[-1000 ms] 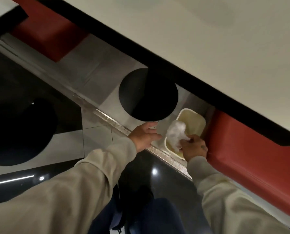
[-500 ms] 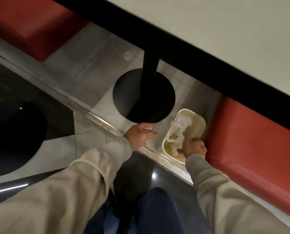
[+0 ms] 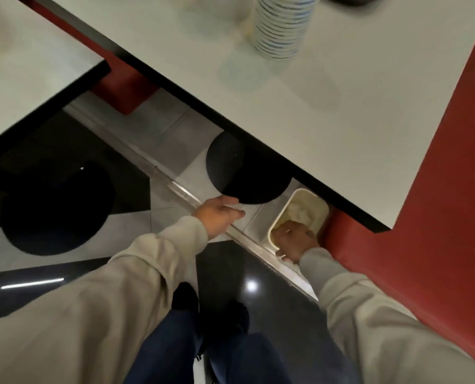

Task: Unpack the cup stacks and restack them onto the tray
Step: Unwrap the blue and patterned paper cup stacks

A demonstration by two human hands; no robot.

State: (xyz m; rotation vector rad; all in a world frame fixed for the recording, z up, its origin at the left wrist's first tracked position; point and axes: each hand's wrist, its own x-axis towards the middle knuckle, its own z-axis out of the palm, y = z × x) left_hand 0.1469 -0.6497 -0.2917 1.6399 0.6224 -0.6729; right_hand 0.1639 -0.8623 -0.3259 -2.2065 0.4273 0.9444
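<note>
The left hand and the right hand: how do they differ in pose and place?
The left hand has straight fingers and holds nothing; the right hand has curled fingers. The left hand hangs over the floor tiles; the right hand is at the near end of the cream bin. Both come from beige sleeves.

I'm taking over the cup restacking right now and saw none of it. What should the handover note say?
Left hand: open, empty, above the floor beside the black table base.
Right hand: fingers curled, down at the near end of the cream bin on the floor; what it grips, if anything, is unclear.
Things: crumpled clear wrapping lies in the bin; one cup stack stands on the table.
Done: that wrapping binned.
Left: restack cups onto the tray, which is not clearly in view.
</note>
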